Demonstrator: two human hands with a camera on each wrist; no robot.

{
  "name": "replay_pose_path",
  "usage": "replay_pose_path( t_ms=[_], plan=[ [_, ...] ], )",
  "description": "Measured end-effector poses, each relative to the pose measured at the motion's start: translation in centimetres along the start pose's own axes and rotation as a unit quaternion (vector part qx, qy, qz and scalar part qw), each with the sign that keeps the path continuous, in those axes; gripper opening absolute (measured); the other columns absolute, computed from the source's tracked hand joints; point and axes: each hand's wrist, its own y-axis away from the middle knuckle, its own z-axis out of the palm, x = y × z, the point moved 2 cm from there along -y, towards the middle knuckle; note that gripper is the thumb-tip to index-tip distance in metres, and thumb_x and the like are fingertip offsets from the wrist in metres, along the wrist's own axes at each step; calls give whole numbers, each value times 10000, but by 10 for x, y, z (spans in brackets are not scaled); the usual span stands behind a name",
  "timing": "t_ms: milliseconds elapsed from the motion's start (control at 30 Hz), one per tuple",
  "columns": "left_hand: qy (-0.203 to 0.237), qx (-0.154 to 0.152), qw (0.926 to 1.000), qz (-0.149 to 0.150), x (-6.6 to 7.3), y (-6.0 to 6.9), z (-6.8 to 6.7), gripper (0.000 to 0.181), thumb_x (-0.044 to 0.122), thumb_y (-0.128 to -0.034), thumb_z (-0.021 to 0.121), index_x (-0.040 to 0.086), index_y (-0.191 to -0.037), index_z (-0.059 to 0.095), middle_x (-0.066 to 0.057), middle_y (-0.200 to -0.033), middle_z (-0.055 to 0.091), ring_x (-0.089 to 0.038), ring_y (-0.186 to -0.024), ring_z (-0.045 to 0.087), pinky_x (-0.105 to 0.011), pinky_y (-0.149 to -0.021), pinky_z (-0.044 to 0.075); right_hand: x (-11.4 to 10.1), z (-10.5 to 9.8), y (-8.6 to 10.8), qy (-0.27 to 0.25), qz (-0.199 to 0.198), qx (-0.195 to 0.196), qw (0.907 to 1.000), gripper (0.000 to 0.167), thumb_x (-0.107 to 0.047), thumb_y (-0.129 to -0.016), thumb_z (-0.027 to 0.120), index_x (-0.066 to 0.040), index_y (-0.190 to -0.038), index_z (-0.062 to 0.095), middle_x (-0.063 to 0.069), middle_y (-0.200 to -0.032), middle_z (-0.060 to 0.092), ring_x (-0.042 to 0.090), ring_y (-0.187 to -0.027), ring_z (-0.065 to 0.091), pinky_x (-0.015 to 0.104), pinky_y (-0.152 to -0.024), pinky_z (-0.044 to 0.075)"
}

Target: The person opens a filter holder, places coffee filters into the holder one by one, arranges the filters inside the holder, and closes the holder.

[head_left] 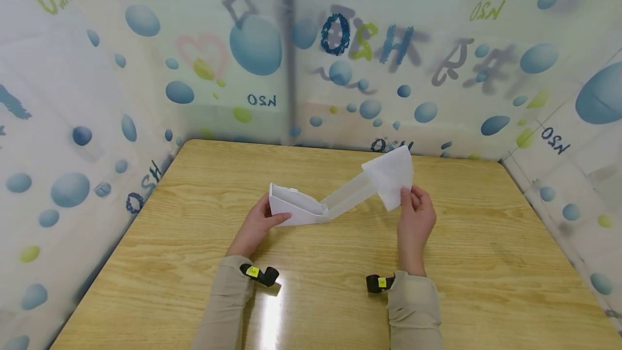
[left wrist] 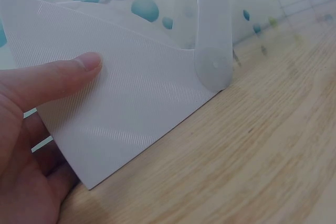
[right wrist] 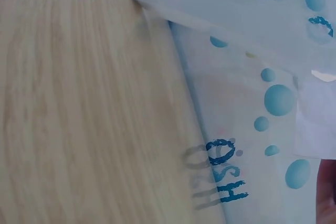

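Note:
In the head view, my left hand (head_left: pixel 255 228) grips the outer end of a white wedge-shaped case (head_left: pixel 296 216), open along its top. Its thumb lies across the near face, which looks finely ribbed in the left wrist view. From the case's other end, two translucent arms (head_left: pixel 347 194) slant up to the right; one has a rounded end (left wrist: pixel 214 69) lying over the case's corner. They lead to a white sheet-like piece (head_left: pixel 391 174) with angular corners. My right hand (head_left: pixel 417 212) pinches that piece at its lower right edge. Whether it is paper or plastic, I cannot tell.
The case is held low over a wood-grain table (head_left: pixel 170 263). Patterned curtain-like walls (head_left: pixel 311 85) with blue drops and lettering stand along the back and sides. Black straps with small cameras (head_left: pixel 262 274) sit on both wrists, over beige sleeves.

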Motion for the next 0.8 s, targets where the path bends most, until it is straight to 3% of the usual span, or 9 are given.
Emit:
replay_pose_path(
  t_ms=[167, 400, 800],
  plan=[
    [-42, 16, 10000, 37, 0, 0, -1, 495, 200, -795, 684, 208, -1235, 456, -51, -1165, 526, -217, -1038, 504, -364, -860, 413, -9, 1, 1, -215, -185, 52, 9996, 389, -432, -823, 564, -144, -1083, 589, 11, -1043, 637, 126, -933, 584, 290, -794, 461],
    [-71, 10, 10000, 30, -1, 0, 0, 503, 207, -794, 684, 210, -1242, 455, -50, -1166, 527, -214, -1037, 508, -362, -858, 416, -24, 1, 6, -659, -564, 196, 9960, 328, -356, -828, 598, -104, -1037, 606, 32, -1014, 651, 135, -934, 598, 239, -769, 455],
    [-64, 32, 10000, -1, -1, 0, 0, 501, 200, -791, 688, 212, -1235, 457, -46, -1165, 529, -215, -1032, 505, -358, -857, 410, -43, 11, 22, -991, -878, -229, 9909, 304, -326, -837, 597, -79, -1013, 605, 52, -972, 658, 149, -906, 605, 220, -756, 454]
  ],
)
